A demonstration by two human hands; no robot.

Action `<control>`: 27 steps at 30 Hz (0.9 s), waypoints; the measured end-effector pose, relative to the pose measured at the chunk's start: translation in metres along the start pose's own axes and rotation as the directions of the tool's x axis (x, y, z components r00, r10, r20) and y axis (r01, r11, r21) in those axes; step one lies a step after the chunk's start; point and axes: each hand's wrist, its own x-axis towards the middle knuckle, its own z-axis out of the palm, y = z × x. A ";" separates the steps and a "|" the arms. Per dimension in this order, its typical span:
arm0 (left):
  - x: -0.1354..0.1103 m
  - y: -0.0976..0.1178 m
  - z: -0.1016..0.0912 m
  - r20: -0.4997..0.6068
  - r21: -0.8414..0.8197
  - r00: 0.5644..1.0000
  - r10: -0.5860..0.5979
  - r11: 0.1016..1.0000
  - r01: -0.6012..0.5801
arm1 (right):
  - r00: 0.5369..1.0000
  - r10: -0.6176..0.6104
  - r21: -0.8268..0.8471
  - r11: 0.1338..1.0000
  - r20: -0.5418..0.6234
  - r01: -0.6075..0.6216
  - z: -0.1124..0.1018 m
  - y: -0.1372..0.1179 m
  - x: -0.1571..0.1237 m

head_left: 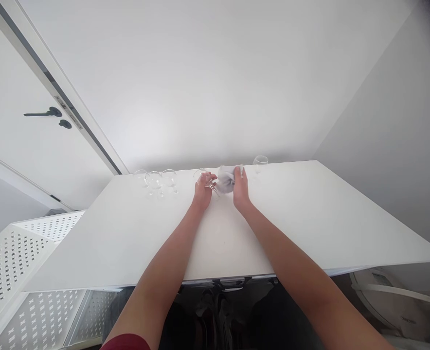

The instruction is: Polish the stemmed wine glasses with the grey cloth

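Observation:
My left hand (204,189) is closed around a clear stemmed wine glass (201,173), which is tilted with its bowl up and left and its stem pointing down to the right. A crumpled light grey cloth (226,179) is gripped in my right hand (241,187), close beside the glass. Whether cloth and glass touch I cannot tell. To the left, several clear wine glasses (154,180) stand together near the table's far edge. A single wine glass (260,163) stands just right of my right hand.
The white table (291,214) reaches back to a plain wall (215,87). Perforated white panels (25,272) stand at the left. Farther left is a door with a dark handle (43,113). A round pale object (397,301) sits below the table at the right.

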 end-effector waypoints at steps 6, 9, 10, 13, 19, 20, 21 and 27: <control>-0.005 -0.012 0.002 0.132 0.289 0.947 -0.293 0.925 0.246 | 0.967 -0.199 -0.061 0.976 0.160 0.211 -0.005 -0.020 -0.006; -0.012 -0.012 0.004 0.198 0.400 0.912 -0.360 0.879 0.260 | 0.900 -0.035 -0.200 0.970 0.434 0.135 -0.008 -0.023 -0.005; -0.014 -0.011 0.004 0.215 0.422 0.908 -0.360 0.873 0.246 | 0.879 -0.013 -0.221 0.966 0.476 0.135 -0.009 -0.023 -0.003; -0.017 -0.009 0.005 0.293 0.439 0.895 -0.337 0.879 0.187 | 0.892 -0.006 -0.179 0.979 0.451 0.098 -0.014 -0.023 0.004; -0.015 -0.009 0.007 0.316 0.428 0.921 -0.226 0.901 0.074 | 0.934 0.045 0.026 0.998 0.355 -0.058 -0.009 -0.010 0.005; -0.015 -0.009 0.007 0.267 0.406 0.946 -0.186 0.912 0.065 | 0.935 0.040 0.052 0.997 0.352 -0.062 -0.006 -0.008 0.003; -0.014 -0.008 0.007 0.217 0.388 0.965 -0.149 0.920 0.055 | 0.938 0.034 0.067 0.996 0.344 -0.061 -0.004 -0.006 0.002; -0.007 -0.009 0.006 0.115 0.319 0.993 0.013 0.946 -0.049 | 0.970 -0.088 0.000 0.996 0.228 0.090 0.005 -0.001 -0.006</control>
